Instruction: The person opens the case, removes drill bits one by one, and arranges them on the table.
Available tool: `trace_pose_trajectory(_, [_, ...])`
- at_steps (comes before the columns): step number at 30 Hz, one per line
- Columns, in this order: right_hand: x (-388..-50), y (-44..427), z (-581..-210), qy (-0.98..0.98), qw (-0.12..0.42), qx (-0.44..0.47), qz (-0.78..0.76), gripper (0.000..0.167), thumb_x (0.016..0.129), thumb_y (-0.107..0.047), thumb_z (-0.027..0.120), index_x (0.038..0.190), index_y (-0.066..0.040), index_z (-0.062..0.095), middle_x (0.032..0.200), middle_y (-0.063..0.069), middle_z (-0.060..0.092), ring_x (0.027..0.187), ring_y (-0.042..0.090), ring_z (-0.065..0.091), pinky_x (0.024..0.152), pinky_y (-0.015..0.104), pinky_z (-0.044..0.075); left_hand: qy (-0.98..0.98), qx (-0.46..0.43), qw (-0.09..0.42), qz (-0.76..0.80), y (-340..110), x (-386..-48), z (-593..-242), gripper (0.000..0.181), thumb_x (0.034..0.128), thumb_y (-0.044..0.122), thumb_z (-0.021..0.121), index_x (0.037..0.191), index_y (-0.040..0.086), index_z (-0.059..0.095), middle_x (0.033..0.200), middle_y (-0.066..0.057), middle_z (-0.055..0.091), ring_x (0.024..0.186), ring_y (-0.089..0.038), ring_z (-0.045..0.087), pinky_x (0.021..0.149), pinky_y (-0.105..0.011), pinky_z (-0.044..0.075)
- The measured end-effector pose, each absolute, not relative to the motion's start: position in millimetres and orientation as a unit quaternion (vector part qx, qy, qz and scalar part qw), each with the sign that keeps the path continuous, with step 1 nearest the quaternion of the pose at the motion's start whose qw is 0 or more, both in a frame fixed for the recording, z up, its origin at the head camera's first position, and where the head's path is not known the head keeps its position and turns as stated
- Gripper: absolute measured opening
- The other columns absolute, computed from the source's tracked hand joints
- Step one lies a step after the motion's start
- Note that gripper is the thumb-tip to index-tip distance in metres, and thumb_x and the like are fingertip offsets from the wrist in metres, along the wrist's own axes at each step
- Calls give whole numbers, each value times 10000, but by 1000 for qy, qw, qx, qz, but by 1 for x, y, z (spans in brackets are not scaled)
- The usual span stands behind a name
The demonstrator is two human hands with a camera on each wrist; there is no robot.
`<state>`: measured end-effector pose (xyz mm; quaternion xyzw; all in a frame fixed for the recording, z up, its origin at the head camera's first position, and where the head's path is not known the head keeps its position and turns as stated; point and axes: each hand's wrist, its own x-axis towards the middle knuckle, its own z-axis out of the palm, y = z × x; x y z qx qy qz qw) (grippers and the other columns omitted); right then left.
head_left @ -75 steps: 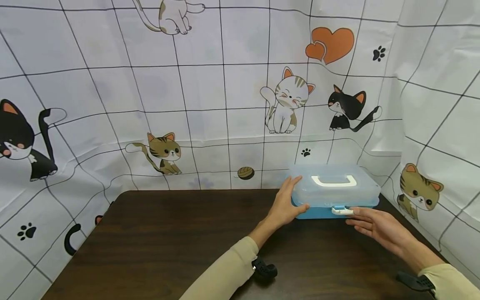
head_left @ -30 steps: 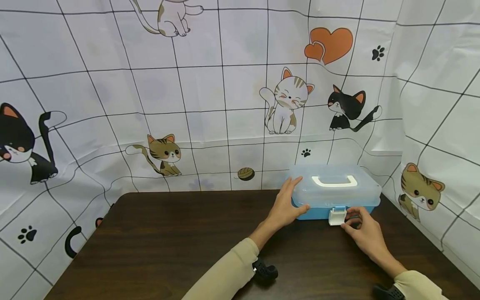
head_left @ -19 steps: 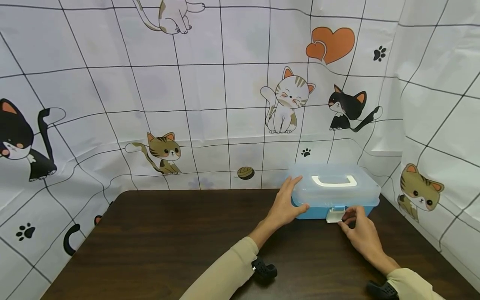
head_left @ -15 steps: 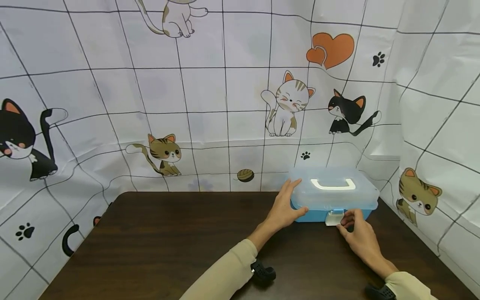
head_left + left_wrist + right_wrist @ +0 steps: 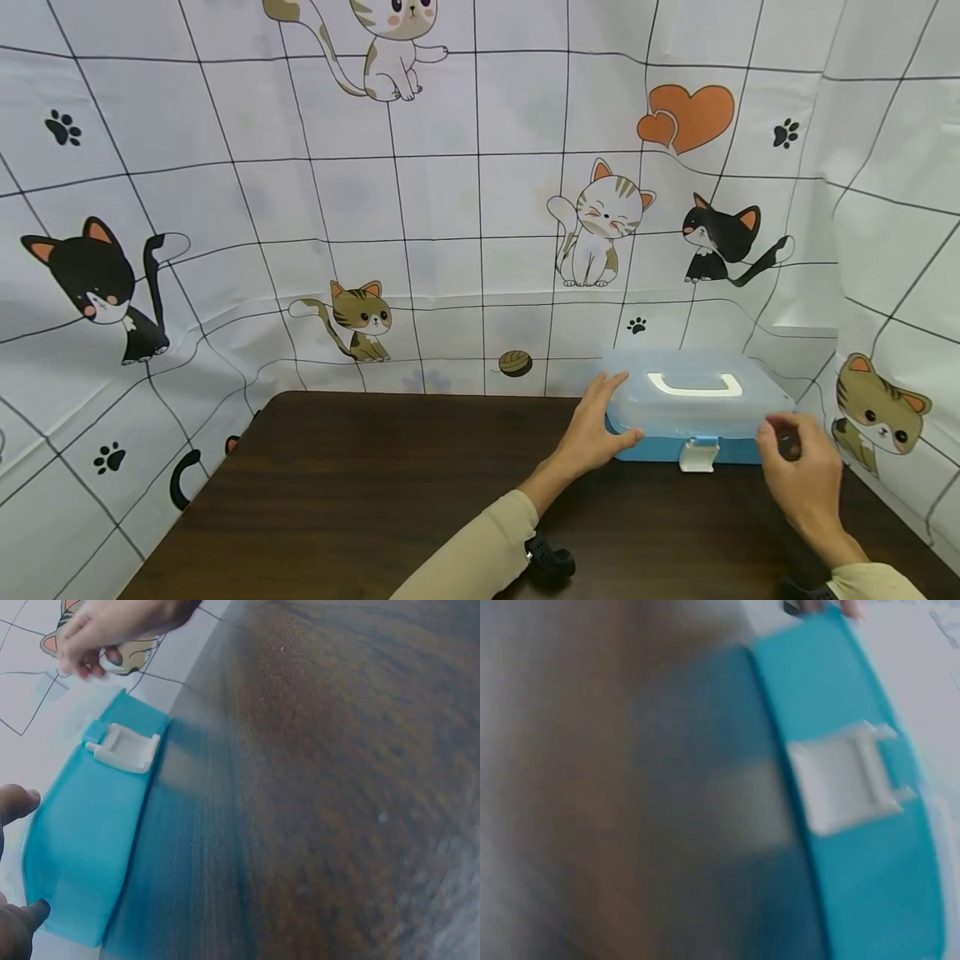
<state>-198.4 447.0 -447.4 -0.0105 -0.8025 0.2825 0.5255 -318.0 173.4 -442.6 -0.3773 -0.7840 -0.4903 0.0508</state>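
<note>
A plastic storage box [image 5: 738,451] with a light-blue base, cloudy clear lid [image 5: 690,417] and white handle [image 5: 693,390] stands at the table's far right, lid down. My left hand [image 5: 588,433] rests at its left front corner, fingers spread, thumb along the front. A white latch [image 5: 699,457] hangs downward on the front; both wrist views show this latch [image 5: 129,748] [image 5: 840,780] tilted out from the base. My right hand [image 5: 806,475] is by the right front of the box, fingers loosely bent and holding nothing; in the left wrist view this hand [image 5: 112,634] is blurred.
The dark wooden table [image 5: 390,483] extends left and in front of the box. A white sheet [image 5: 442,200] printed with cats and grid lines hangs behind it and along the right side, close to the box.
My right hand lifted the latch flap earlier, then held it lower; now it has let go and moved right. The left hand has stayed at the box's corner. The head view has shifted slightly.
</note>
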Motion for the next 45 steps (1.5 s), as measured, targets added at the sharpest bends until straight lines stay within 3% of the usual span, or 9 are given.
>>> trace_pose_trajectory(4, [-205, 474, -437, -804, 520, 4, 288, 348, 866, -51, 719, 1186, 67, 649, 1154, -81, 532, 1067, -33, 421, 879, 191, 280, -790, -367, 54, -488, 176, -319, -442, 859, 902, 345, 793, 1603, 378, 299, 1667, -90, 189, 1483, -328, 264, 1028, -570, 434])
trace_pose_trajectory(7, [-206, 490, -438, -842, 447, -12, 301, 509, 896, -120, 761, 1363, -12, 588, 1343, 85, 498, 1198, 126, 428, 945, 198, 275, -793, -360, 59, -488, 178, -320, -442, 866, 889, 370, 797, 1597, 402, 299, 1667, -110, 170, 1473, -344, 281, 1002, -566, 455])
trace_pose_trajectory(11, [-200, 506, -446, -877, 323, -13, 355, 787, 969, -187, 724, 1621, -208, 283, 1548, 271, 317, 1395, 252, 347, 935, 75, 280, -788, -362, 52, -496, 178, -320, -445, 891, 867, 386, 820, 1592, 411, 304, 1684, -124, 77, 1470, -362, 280, 982, -535, 477])
trace_pose_trajectory(15, [-198, 514, -450, -868, 253, 19, 428, 897, 1001, -123, 676, 1649, -327, 89, 1660, 221, 110, 1507, 194, 176, 941, 14, 272, -783, -368, 54, -498, 178, -320, -447, 934, 848, 372, 852, 1596, 392, 293, 1683, -141, 63, 1473, -370, 270, 996, -533, 470])
trace_pose_trajectory(20, [-204, 519, -449, -845, 199, 65, 492, 959, 995, 4, 648, 1643, -364, 44, 1691, 90, 51, 1520, 180, 128, 953, 65, 357, -783, -380, 69, -487, 175, -325, -447, 964, 842, 346, 869, 1604, 356, 279, 1664, -135, 176, 1482, -328, 268, 1037, -554, 434])
trace_pose_trajectory(27, [-199, 529, -450, -870, 222, 75, 434, 977, 967, 18, 686, 1654, -315, 77, 1668, 133, 103, 1463, 75, 212, 946, 56, 345, -780, -388, 68, -486, 177, -325, -446, 961, 832, 337, 876, 1601, 347, 300, 1655, -128, 225, 1493, -296, 251, 1051, -539, 429])
trace_pose_trajectory(33, [-196, 528, -448, -879, 229, 40, 417, 944, 968, -62, 717, 1651, -329, 122, 1594, 320, 146, 1439, 205, 270, 844, 43, 384, -784, -386, 73, -481, 178, -322, -444, 956, 820, 311, 888, 1596, 314, 329, 1648, -114, 256, 1495, -272, 252, 1070, -510, 419])
trace_pose_trajectory(40, [-197, 529, -444, -874, 232, 55, 424, 902, 969, -34, 706, 1651, -294, 177, 1548, 353, 228, 1295, -25, 392, 843, 62, 423, -781, -385, 80, -485, 177, -321, -439, 960, 799, 271, 906, 1588, 271, 359, 1631, -82, 307, 1499, -240, 246, 1097, -475, 396])
trace_pose_trajectory(45, [-197, 531, -444, -865, 232, 66, 439, 878, 964, 6, 695, 1650, -245, 207, 1500, 411, 238, 1231, -73, 428, 853, 84, 442, -774, -379, 74, -502, 179, -318, -436, 956, 770, 207, 928, 1568, 235, 403, 1615, -55, 342, 1500, -210, 237, 1118, -428, 371])
